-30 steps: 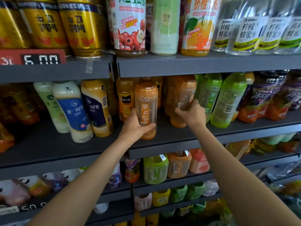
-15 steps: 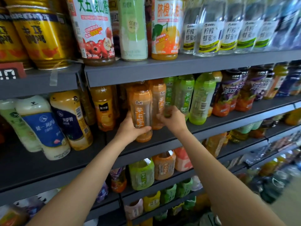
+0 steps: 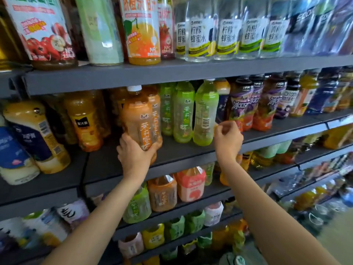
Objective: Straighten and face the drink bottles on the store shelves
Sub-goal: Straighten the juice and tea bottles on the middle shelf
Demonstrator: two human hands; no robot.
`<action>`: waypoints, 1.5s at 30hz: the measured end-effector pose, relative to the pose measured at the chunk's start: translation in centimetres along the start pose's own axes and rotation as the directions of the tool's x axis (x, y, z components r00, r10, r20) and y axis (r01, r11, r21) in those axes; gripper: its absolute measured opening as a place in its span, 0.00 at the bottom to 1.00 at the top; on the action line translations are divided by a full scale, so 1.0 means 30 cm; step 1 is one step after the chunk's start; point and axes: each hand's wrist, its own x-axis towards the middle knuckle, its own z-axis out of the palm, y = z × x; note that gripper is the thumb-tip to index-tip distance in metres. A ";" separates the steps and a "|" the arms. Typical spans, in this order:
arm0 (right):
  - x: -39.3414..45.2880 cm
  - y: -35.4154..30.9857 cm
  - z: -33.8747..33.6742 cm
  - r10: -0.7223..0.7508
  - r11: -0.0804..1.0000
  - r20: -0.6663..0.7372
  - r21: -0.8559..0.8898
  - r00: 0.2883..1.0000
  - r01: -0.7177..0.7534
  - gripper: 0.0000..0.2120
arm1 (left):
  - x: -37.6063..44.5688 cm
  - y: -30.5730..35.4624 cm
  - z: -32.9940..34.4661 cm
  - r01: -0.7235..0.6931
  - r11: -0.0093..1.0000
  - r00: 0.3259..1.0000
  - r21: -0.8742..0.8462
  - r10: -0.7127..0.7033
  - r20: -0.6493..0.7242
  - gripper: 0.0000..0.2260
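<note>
L hand (image 3: 133,155) grips orange bottle (image 3: 138,119) base; R hand (image 3: 227,139) curled, empty, beside green bottle (image 3: 204,115) w/ barcode out: rotate it label-front.

Dark grey metal shelving (image 3: 172,73) fills nearly the whole view, its flat boards stacked in tiers one under another and running off to the right. A seam shows where two shelf sections meet at the upper left (image 3: 23,81). On the right end a pale strip (image 3: 340,121) edges the front lip of one board. Down in the bottom right corner there is a patch of light beige floor (image 3: 338,236), blurred. Light is even and soft, with no hard shadows on the boards.
</note>
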 end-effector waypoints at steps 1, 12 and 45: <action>0.027 0.009 -0.007 -0.039 0.999 0.014 0.025 0.999 0.039 0.07 | -0.013 0.013 0.019 0.036 0.999 0.998 0.013 -0.035 -0.060 0.37; 0.288 0.122 -0.125 -0.240 0.967 0.325 0.164 0.915 0.195 0.06 | -0.140 0.195 0.189 0.364 0.931 0.815 0.007 -0.315 -0.486 0.36; 0.443 -0.124 -0.073 -0.409 0.742 0.622 -0.200 0.668 0.640 0.40 | -0.071 0.534 0.367 -0.103 0.984 0.983 0.144 0.123 -0.139 0.32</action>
